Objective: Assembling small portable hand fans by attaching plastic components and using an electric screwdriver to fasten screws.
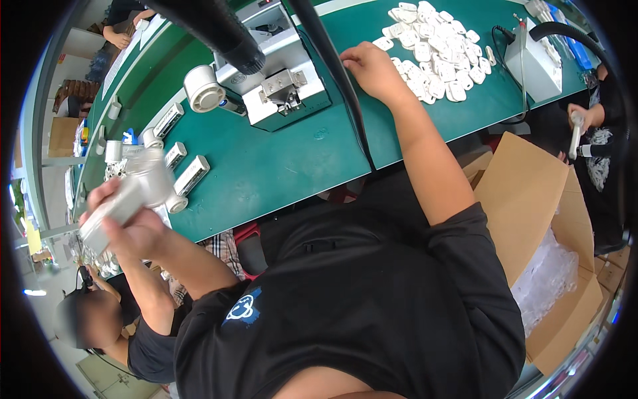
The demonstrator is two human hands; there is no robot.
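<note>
My left hand [136, 229], raised at the left above the bench's edge, is closed round the handle of a white hair-dryer-shaped device [149, 174]. Its round head points away from me and is smeared by motion. On the green bench, my right hand [375, 70] rests between the metal machine and a heap of small white plastic parts [442, 56]. Its fingers are loosely bent, with a gap at the thumb and nothing visible in them. A black cable passes beside the fingertips. The silver machine with a clamp-like fixture [284, 90] stands to their left.
Another white round-headed device [203, 90] leans by the machine. Several similar devices [191, 176] lie at the bench's left. A white box-shaped unit [535, 63] stands far right. Below, an open carton [531, 206] holds clear plastic. Co-workers sit left and right; a dark tube [222, 33] hangs overhead.
</note>
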